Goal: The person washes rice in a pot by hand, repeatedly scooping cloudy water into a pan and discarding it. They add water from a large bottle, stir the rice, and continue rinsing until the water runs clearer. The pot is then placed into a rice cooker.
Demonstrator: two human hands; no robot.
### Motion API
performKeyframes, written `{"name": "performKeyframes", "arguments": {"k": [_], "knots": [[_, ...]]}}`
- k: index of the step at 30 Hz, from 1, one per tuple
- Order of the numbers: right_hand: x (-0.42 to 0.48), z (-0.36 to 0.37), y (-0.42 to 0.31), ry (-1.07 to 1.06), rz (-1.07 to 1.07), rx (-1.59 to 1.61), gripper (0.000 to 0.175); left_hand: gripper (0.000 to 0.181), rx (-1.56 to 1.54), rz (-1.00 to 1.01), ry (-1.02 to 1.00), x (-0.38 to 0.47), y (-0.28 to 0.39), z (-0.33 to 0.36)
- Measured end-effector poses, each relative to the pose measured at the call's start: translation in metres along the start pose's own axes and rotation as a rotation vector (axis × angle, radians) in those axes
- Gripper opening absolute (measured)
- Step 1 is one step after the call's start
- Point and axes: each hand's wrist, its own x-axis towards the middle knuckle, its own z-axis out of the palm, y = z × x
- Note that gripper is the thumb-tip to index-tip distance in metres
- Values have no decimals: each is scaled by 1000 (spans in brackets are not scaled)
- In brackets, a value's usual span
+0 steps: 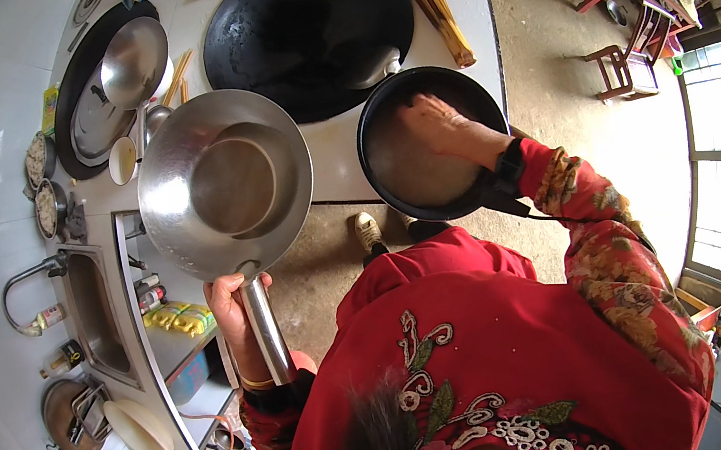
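Observation:
My left hand (230,313) grips the tubular handle of a wide stainless steel scoop (175,221). The scoop is held up over the counter's front edge; its round bottom shows, and whether it holds clear water I cannot tell. In my right hand (440,124) there is no visible object. Its fingertips reach down into a black frying pan (377,124) and seem to touch the cloudy liquid (420,174) inside. The pan lies at the counter's front edge with its handle (505,203) towards me. Just behind both vessels is a large black wok (298,33) set into the counter.
A bamboo brush (435,9) lies right of the wok. To the left, a steel ladle (135,62) rests over a second wok (71,102) with a lid, near a cup (122,160). A sink (96,307) with a tap (17,285) is further left. Wooden stools (623,70) stand at right.

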Motion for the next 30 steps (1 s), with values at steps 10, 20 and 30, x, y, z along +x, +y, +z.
{"name": "performKeyframes", "arguments": {"k": [10,20,30], "knots": [[-58,26,15,-84,113,-9,56,16,-30,-58,-131,15,-2,-13],[-63,12,-57,-282,10,362,46,18,-4,-23,-100,23,-4,-3],[-53,-4,3,-372,-63,341,58,16,-62,-68,-117,17,-4,-19]]}}
